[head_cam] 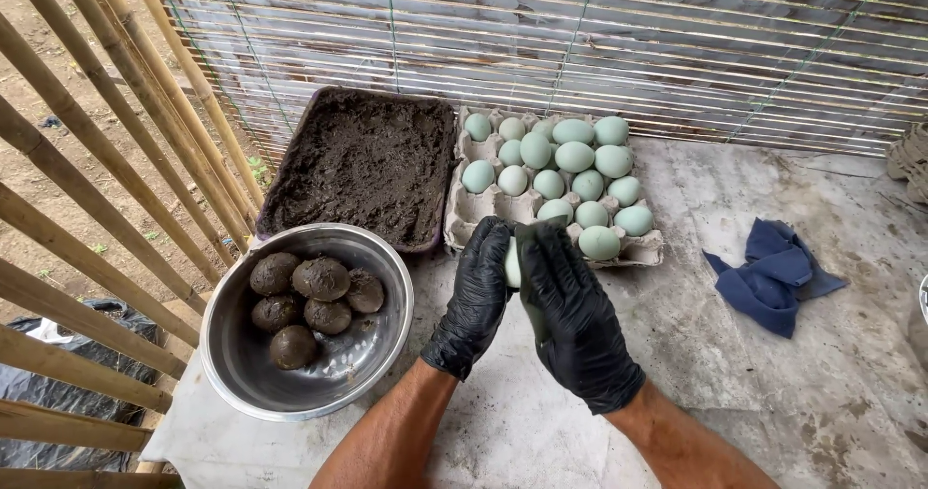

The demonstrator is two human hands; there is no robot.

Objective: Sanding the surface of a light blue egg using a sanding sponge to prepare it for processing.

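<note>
Beside bamboo fence (116, 160), stained concrete slab (773, 373)

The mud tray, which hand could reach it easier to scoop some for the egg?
Probably the left hand. The mud tray sits up on its side, past the bowl, while the right hand is nearer the egg carton. Both hold one pale egg.

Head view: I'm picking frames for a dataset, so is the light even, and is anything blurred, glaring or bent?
Head view: soft, even daylight with faint shadows; mild sheen inside the metal bowl; the gloved left hand and right hand, around a pale egg, look sharp; the bamboo poles splay outward, wide-angle distortion.
</note>
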